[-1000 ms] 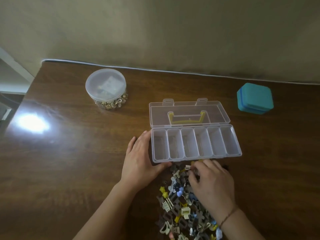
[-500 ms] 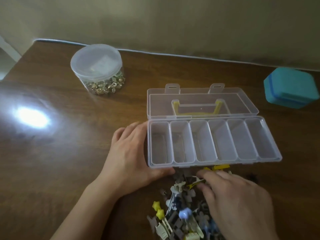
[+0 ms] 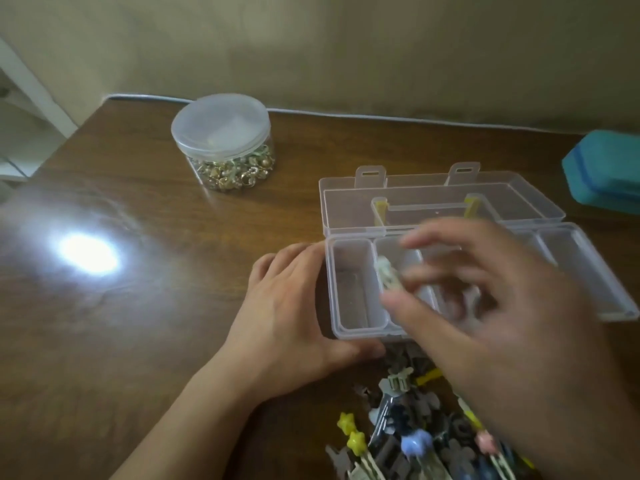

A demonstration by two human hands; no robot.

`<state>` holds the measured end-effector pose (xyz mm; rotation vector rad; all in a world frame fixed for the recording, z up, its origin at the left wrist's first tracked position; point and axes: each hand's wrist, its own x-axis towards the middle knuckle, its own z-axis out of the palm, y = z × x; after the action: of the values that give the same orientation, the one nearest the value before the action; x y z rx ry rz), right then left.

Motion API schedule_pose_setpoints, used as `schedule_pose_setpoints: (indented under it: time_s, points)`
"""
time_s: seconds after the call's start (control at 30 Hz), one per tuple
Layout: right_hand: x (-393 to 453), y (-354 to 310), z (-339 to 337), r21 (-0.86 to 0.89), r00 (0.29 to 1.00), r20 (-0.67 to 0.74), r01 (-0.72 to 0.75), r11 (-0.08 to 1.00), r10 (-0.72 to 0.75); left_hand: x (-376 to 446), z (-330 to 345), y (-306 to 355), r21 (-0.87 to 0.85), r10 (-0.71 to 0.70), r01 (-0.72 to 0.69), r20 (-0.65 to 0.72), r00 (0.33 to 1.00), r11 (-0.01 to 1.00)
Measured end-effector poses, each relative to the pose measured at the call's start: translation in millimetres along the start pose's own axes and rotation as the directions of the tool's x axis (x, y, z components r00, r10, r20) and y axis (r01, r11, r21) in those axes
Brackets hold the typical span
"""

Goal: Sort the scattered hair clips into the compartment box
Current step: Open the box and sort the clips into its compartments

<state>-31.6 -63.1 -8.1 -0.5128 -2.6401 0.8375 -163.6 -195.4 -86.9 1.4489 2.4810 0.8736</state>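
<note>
The right hand (image 3: 491, 306) has risen from the hair clips (image 3: 415, 434) and pinches a pale clip (image 3: 389, 273) over the compartment box (image 3: 349, 332) — second compartment from the left. The left hand (image 3: 294, 313), fingers flat, braces the box's left end. First placement appears imminent — visible compartments look empty.

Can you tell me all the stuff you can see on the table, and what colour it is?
compartment box: one, clear plastic, open, middle of the table
box lid: one, clear with a yellow handle, folded back behind the compartments
pale clip: one, whitish, over the box's second compartment from the left, blurred
pile of hair clips: many, yellow, blue, pink, grey and brown, in front of the box
round jar: one, clear with a lid, gold bits inside, far left
teal case: one, teal, closed, far right
table: one, brown wood
left hand: rests flat against the box's left end
right hand: over the box, pinches the pale clip
</note>
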Motion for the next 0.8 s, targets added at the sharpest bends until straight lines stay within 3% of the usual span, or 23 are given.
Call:
schedule_pose_setpoints:
  time_s: [0.03,0.27,0.4,0.5,0.6,0.7,0.8]
  points:
    - [5.2,-6.4,0.4,0.002,0.997,-0.074,0.006,1.0,-0.006,-0.5,-0.7,0.3,-0.012,0.002,-0.002,-0.001,1.0,1.0]
    - [14.6,-12.2,15.8,-0.324,0.993,0.028,0.117,0.939,-0.114,-3.2,-0.1,1.1,-0.058,0.041,-0.043,-0.034,0.999,0.997]
    - [8.5,-6.7,5.2,-0.273,0.976,0.105,0.211,0.939,-0.189,-2.6,2.7,1.1,-0.056,0.058,-0.06,-0.048,0.997,0.997]
    - [-3.3,-6.6,-14.2,-0.236,0.962,-0.042,0.254,0.938,-0.272,-1.0,1.6,-0.6,-0.074,0.056,-0.059,-0.04,0.998,0.995]
    - [-27.3,-5.9,-33.7,-0.225,0.972,-0.021,0.223,0.948,-0.233,-0.6,-1.3,0.5,-0.128,0.027,-0.028,-0.009,1.0,0.991]
    - [-53.8,-4.0,-34.8,-0.451,0.978,0.197,0.15,0.88,-0.066,-2.9,-3.9,4.1,-0.133,0.0,-0.001,-0.008,1.0,0.991]
    - [-68.5,2.2,-19.2,-0.597,0.984,0.176,0.09,0.797,0.021,-5.1,-6.6,8.7,-0.154,-0.033,0.035,0.015,0.999,0.987]
